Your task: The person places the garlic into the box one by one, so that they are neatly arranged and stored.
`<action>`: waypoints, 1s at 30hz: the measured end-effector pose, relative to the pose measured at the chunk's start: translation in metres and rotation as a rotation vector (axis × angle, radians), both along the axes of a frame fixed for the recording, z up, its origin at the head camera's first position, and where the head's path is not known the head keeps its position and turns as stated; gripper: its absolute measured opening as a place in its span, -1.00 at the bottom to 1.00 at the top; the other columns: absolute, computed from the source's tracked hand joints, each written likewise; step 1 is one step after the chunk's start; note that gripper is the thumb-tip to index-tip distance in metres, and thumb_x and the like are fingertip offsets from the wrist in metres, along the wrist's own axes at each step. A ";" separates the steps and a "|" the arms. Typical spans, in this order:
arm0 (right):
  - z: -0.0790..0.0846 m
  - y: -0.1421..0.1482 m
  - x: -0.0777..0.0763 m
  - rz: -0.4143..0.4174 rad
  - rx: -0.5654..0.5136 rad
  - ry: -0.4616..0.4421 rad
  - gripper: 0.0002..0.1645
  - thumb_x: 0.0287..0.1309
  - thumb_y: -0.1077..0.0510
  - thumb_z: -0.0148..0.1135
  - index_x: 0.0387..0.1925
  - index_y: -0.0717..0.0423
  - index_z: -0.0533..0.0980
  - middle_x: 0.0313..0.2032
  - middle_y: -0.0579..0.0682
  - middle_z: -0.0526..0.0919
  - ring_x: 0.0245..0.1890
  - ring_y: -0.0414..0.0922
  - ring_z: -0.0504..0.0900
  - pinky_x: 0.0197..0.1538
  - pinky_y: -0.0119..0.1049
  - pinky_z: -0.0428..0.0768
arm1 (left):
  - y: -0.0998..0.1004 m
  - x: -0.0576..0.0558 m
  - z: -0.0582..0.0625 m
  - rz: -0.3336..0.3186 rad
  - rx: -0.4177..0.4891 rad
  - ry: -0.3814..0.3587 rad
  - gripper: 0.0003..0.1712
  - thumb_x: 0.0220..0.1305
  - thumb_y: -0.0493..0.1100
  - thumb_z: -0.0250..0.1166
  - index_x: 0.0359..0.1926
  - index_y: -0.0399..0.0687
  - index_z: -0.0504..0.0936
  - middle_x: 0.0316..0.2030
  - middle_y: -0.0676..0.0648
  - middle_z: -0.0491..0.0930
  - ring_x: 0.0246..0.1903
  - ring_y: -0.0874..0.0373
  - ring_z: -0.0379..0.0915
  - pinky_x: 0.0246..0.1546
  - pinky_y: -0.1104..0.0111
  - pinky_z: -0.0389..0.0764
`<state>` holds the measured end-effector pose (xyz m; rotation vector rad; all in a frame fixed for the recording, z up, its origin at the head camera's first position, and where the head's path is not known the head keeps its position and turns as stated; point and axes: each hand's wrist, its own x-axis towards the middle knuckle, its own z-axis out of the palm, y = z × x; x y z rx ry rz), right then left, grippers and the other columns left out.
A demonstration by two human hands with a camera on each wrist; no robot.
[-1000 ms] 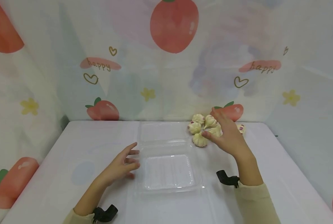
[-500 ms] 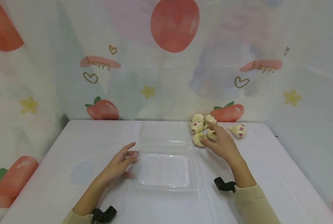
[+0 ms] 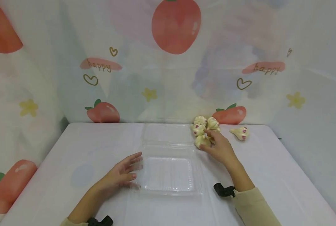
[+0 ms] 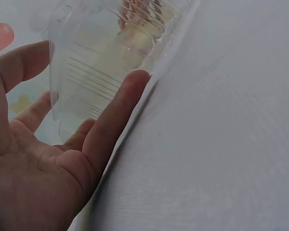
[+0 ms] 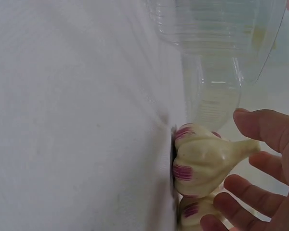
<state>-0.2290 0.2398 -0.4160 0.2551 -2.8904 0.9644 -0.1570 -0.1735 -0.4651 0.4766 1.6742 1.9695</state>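
A clear plastic clamshell container (image 3: 168,191) lies with its lid (image 3: 168,134) folded back toward the wall. My left hand (image 3: 118,174) is at the container's left side, its fingers spread and the fingertips right at the rim; in the left wrist view the thumb and fingers (image 4: 116,113) reach along the clear wall. My right hand (image 3: 220,149) is over the nearest garlic bulb (image 3: 201,142), purple-streaked and cream. In the right wrist view, that bulb (image 5: 202,161) has its stem between the parted thumb (image 5: 260,126) and fingers, which stand loosely around it.
More garlic bulbs (image 3: 198,129) crowd behind the right hand, near the lid's right edge. A single garlic bulb (image 3: 241,133) lies apart to the right. The white-covered table (image 3: 86,141) meets a printed cloth backdrop (image 3: 162,81) at the back and sides.
My right hand has come down and to the left, from above the garlic group to its nearest bulb, uncovering the lone bulb. The left hand stays by the container, its fingers shifted slightly.
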 end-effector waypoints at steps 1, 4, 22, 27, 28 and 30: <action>0.000 -0.001 0.000 0.009 0.002 0.006 -0.20 0.14 -0.03 0.44 0.36 0.11 0.37 0.25 0.22 0.50 0.20 0.21 0.51 0.23 0.20 0.41 | 0.000 0.001 -0.001 0.004 0.005 -0.002 -0.15 0.39 -0.43 0.11 0.58 0.02 -0.02 0.56 -0.19 -0.12 0.49 -0.24 -0.12 -0.05 -0.06 0.64; -0.002 -0.003 0.000 0.023 0.027 0.018 -0.25 0.13 -0.03 0.44 0.31 0.14 0.43 0.20 0.23 0.52 0.16 0.20 0.52 0.19 0.17 0.45 | 0.002 0.005 -0.002 0.014 0.016 0.005 -0.15 0.38 -0.43 0.14 0.57 -0.03 0.00 0.56 -0.19 -0.12 0.51 -0.22 -0.16 -0.06 -0.07 0.64; -0.011 -0.010 -0.002 0.065 -0.023 0.002 -0.43 0.03 0.20 0.48 0.12 0.04 0.53 0.04 0.13 0.59 -0.02 0.12 0.57 0.04 0.05 0.53 | 0.006 0.005 -0.007 0.022 0.061 0.067 -0.10 0.30 -0.45 0.24 0.55 -0.18 -0.01 0.56 -0.26 -0.17 0.51 -0.30 -0.23 -0.08 -0.06 0.65; -0.013 -0.010 -0.003 0.080 -0.068 -0.018 -0.44 0.00 0.24 0.50 0.09 0.07 0.55 0.14 0.16 0.56 0.06 0.20 0.60 0.12 0.13 0.55 | 0.006 0.004 -0.007 0.022 0.051 0.069 -0.10 0.30 -0.43 0.24 0.55 -0.18 0.00 0.55 -0.26 -0.16 0.51 -0.30 -0.19 -0.09 -0.07 0.65; -0.013 -0.010 -0.003 0.079 -0.069 -0.022 -0.44 0.00 0.24 0.50 0.09 0.07 0.55 0.13 0.16 0.56 0.05 0.18 0.60 0.11 0.12 0.56 | 0.006 0.004 -0.007 0.022 0.051 0.070 -0.10 0.30 -0.44 0.24 0.55 -0.18 0.00 0.55 -0.26 -0.15 0.51 -0.30 -0.19 -0.09 -0.07 0.65; -0.012 -0.010 -0.002 0.074 -0.066 -0.025 -0.45 0.00 0.23 0.50 0.08 0.07 0.55 0.12 0.16 0.55 0.02 0.16 0.60 0.08 0.09 0.57 | 0.006 0.004 -0.007 0.024 0.052 0.071 -0.10 0.30 -0.44 0.24 0.55 -0.18 0.00 0.55 -0.25 -0.15 0.51 -0.30 -0.18 -0.09 -0.08 0.64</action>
